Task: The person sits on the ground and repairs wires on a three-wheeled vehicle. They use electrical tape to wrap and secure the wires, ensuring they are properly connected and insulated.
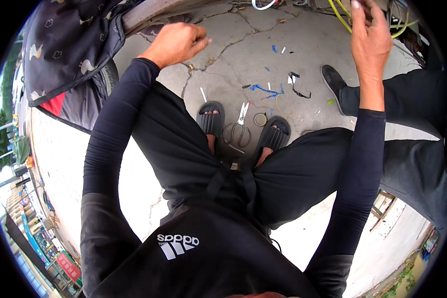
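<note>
At the upper left, my left hand [175, 45] hangs over the cracked floor. Its fingers are loosely bent and a little apart, and nothing shows between them. My right hand [371, 42] reaches up to the top right edge beside a yellow cable [338, 15]. Its fingers are bent together, and what they hold, if anything, is too hidden to name. Scissors [243, 114] with pale blades and dark looped handles lie on the floor between my sandals. Beside them rests a small round roll [260, 119], perhaps of tape.
Blue strip scraps [267, 90] and a black-and-white scrap [297, 84] litter the concrete. Another person's dark shoe [334, 82] and legs stand close on the right. A patterned dark cover [67, 44] hangs over a wheel [109, 77] at left. A white loop [264, 5] shows at the top.
</note>
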{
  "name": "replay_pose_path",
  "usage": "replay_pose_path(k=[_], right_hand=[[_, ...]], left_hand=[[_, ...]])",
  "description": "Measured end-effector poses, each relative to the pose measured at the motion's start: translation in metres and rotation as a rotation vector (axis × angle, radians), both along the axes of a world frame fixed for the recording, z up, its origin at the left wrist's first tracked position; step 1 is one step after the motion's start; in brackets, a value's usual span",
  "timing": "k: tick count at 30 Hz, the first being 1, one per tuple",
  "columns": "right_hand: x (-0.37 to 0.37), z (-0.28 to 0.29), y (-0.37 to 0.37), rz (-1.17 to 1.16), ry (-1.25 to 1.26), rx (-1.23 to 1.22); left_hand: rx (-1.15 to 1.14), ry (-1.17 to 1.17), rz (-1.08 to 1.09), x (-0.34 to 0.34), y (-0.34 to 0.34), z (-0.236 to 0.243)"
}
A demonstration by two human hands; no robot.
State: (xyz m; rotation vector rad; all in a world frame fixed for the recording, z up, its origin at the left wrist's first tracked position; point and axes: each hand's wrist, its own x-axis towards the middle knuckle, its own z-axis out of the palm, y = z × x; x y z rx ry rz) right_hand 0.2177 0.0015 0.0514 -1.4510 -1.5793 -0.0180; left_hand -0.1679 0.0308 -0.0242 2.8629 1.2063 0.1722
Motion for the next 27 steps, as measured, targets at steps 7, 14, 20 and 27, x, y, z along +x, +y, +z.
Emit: replay_pose_path(k=[7,14,20,27], right_hand=[[0.023,0.004,0.023,-0.080,-0.338,0.454],[0.026,0.014,0.059,-0.168,-0.404,0.428],[0.017,-0.009,0.098,-0.230,-0.431,0.484],[-0.007,-0.029,0.127,-0.201,-0.452,0.465]], left_hand=[[-0.370,-0.048,0.210,0.034,0.057,-0.044],[-0.185,-0.009,0.236,0.028,0.096,-0.078],[-0.083,-0.149,0.191,0.049,0.163,-0.109],[-0.666,-0.728,0.492,0.058,0.224,-0.174]])
